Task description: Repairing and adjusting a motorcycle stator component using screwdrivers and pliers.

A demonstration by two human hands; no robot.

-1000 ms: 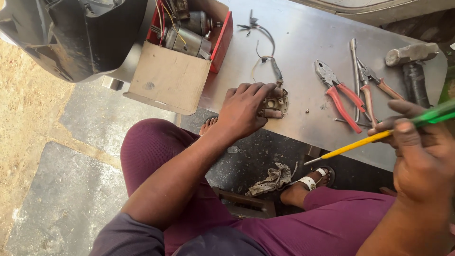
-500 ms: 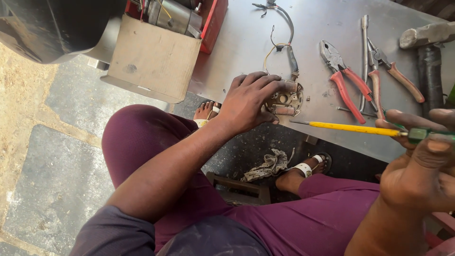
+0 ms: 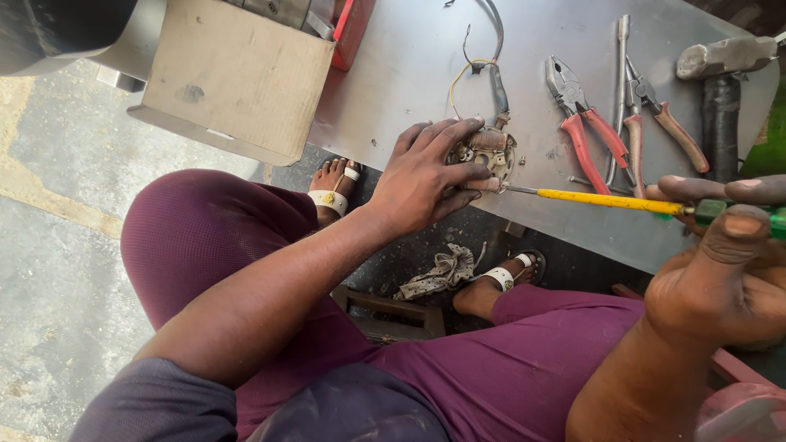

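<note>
Brown cardboard box (image 3: 237, 78) sits upper-left; left hand (image 3: 422, 176) grips coil plate (image 3: 490, 151), right hand (image 3: 725, 262) grips yellow screwdriver (image 3: 606, 199).

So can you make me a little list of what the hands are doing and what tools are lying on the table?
left hand: presses down on a round wired coil part at the table edge
right hand: grips a screwdriver, yellow shaft, green handle, tip at the part
table: grey metal sheet
tools beside: red-handled pliers, smaller pliers, hammer
also there: cardboard box
</note>
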